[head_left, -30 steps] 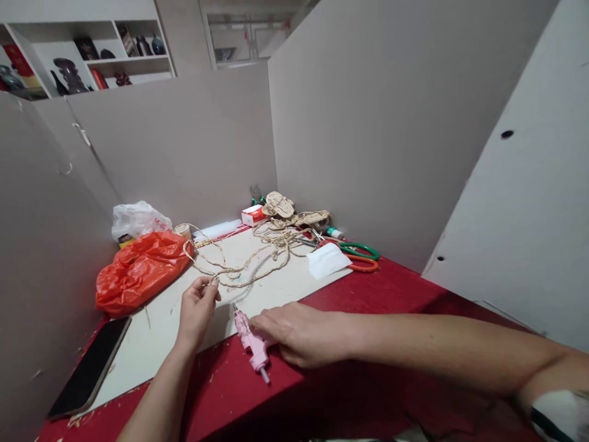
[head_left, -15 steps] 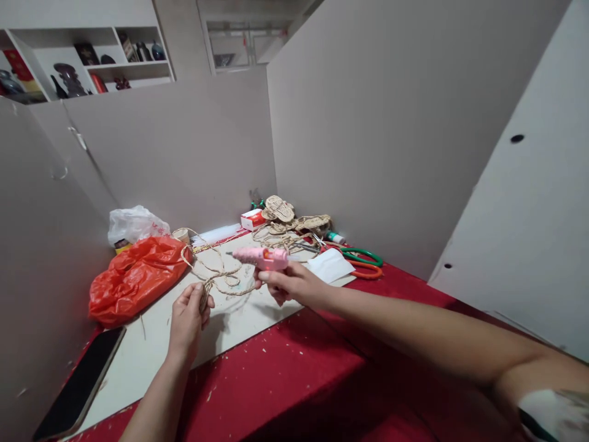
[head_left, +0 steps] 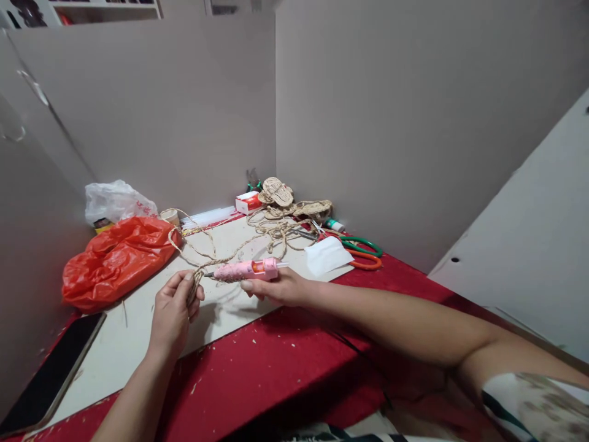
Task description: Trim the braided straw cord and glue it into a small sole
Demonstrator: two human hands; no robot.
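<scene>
My left hand (head_left: 177,301) pinches a small bundle of braided straw cord (head_left: 197,283) between thumb and fingers, above the white board. From that bundle the cord runs in loops toward the back of the table. My right hand (head_left: 273,286) is wrapped round the handle of a pink hot glue gun (head_left: 243,269), with a clear glue stick poking out behind. Its dark nozzle points left and is at the bundle, right by my left fingertips; whether it touches the cord I cannot tell.
The white board (head_left: 115,356) lies on a red cloth (head_left: 257,368). A red plastic bag (head_left: 122,258) and a phone (head_left: 53,368) are at the left. Behind are woven straw pieces (head_left: 277,191) and a small box (head_left: 248,202). Scissors (head_left: 363,247) and a white tissue (head_left: 327,255) lie right.
My right hand has brought the glue gun left and down, so its nozzle is now at the cord bundle. My left hand still pinches the bundle. The head view has tilted downward.
</scene>
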